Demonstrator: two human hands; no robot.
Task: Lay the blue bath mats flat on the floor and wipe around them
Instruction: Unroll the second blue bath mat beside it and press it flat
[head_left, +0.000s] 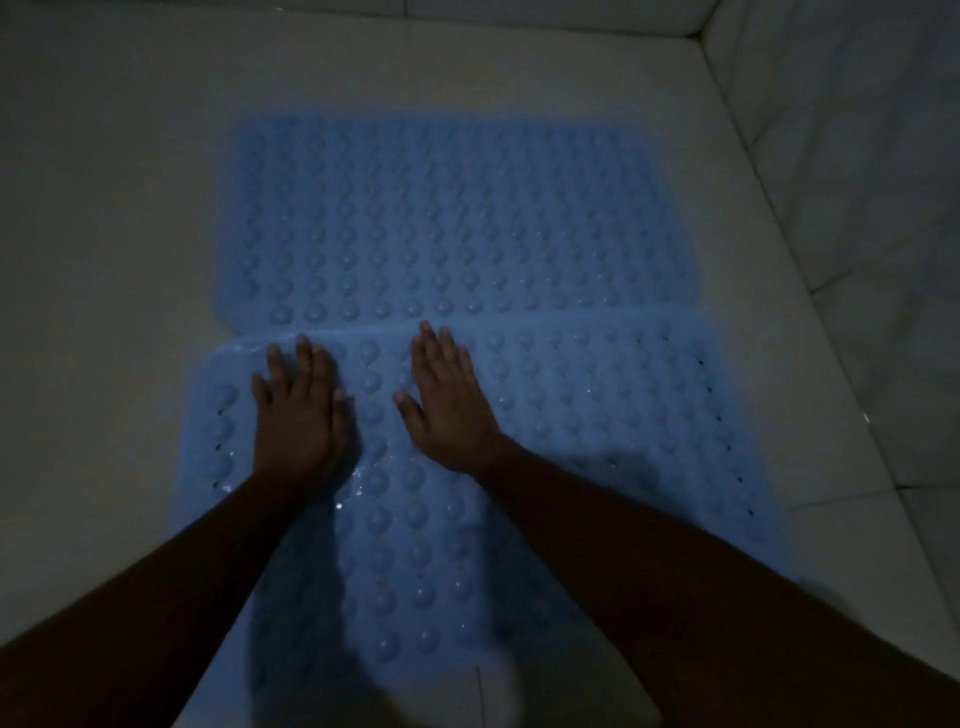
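Both blue mats lie spread on the tiled floor (130, 234), the far mat (447, 218) flat and the near mat (571, 405) overlapping its edge under the left hand (298, 410) and right hand (452, 400), fingers straight and pressing flat, so the laying looks nearly done and the wiping not yet begun, with no cloth in sight.

Far bath mat (457, 218): pale blue, rectangular, rows of round bumps; flat on the pale floor (130, 234) at 12 o'clock; near bath mat (597, 405): same blue and bumps, small holes along its short edges; flat at 6 o'clock, far edge meeting the first mat's near edge.
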